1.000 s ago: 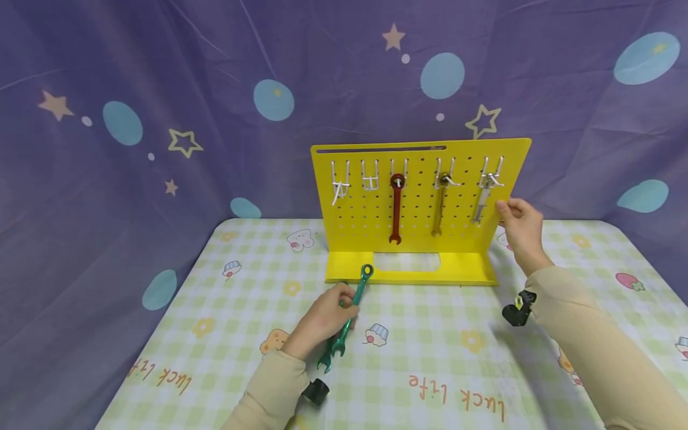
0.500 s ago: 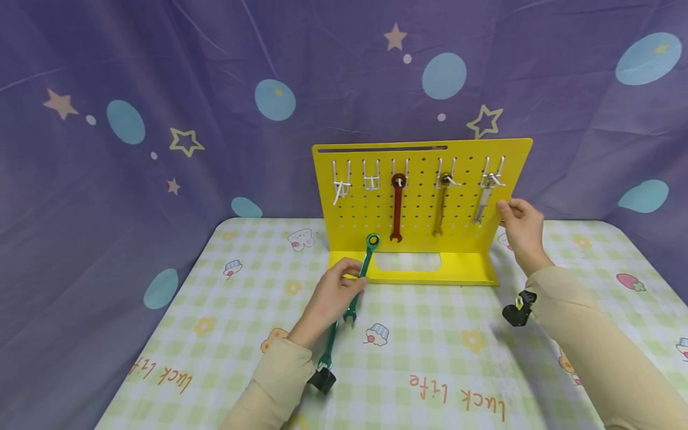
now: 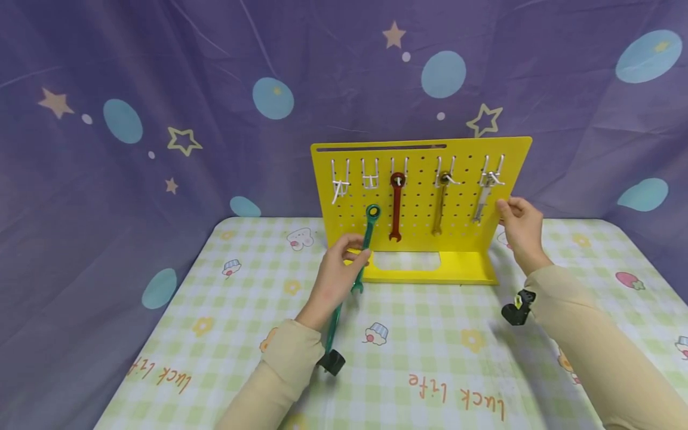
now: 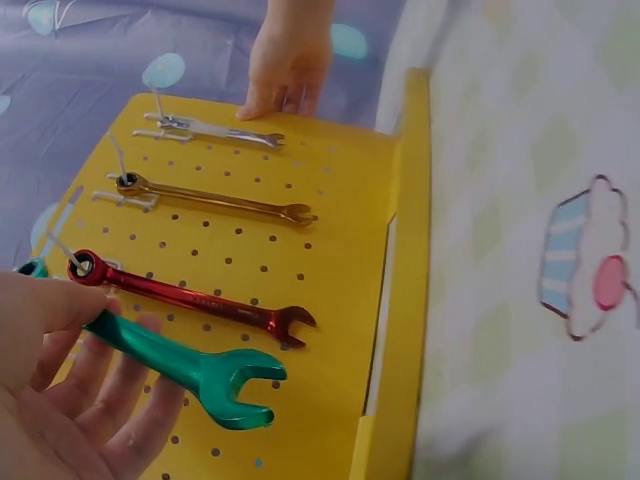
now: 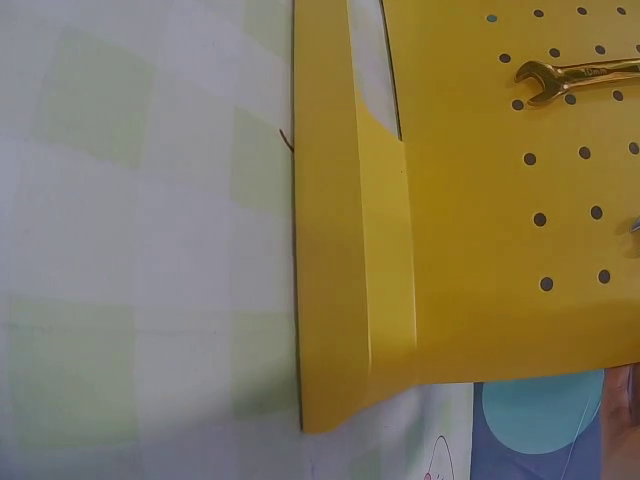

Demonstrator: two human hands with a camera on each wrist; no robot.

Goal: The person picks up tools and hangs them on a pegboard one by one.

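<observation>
Left hand [image 3: 334, 276] raised, fingers around green wrench [image 3: 361, 257]; right hand [image 3: 520, 229] seemingly gripping yellow pegboard [image 3: 419, 206] edge.

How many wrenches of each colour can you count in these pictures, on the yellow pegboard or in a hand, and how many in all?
Green metal wrench, gripped by the left hand: 1
Red metal wrench, hanging on the yellow pegboard: 1
Gold metal wrench, hanging: 1
Silver metal wrench, hanging: 1
Total: 4
</observation>
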